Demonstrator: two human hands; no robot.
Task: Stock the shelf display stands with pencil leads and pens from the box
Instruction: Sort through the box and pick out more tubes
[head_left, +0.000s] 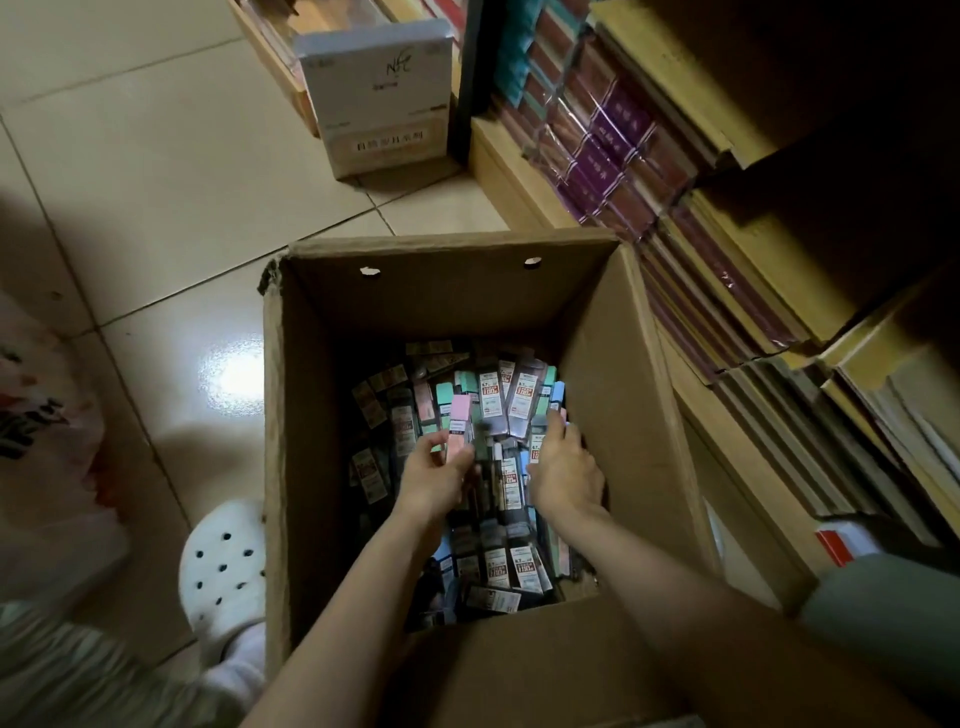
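Deep inside the cardboard box (613, 364), the left hand (434, 480) curls its fingers round a pink lead pack (460, 428) while the right hand (563, 475) grasps a fanned bundle of packs (519, 400) beyond its fingertips, which could slip and scatter if lifted loosely.
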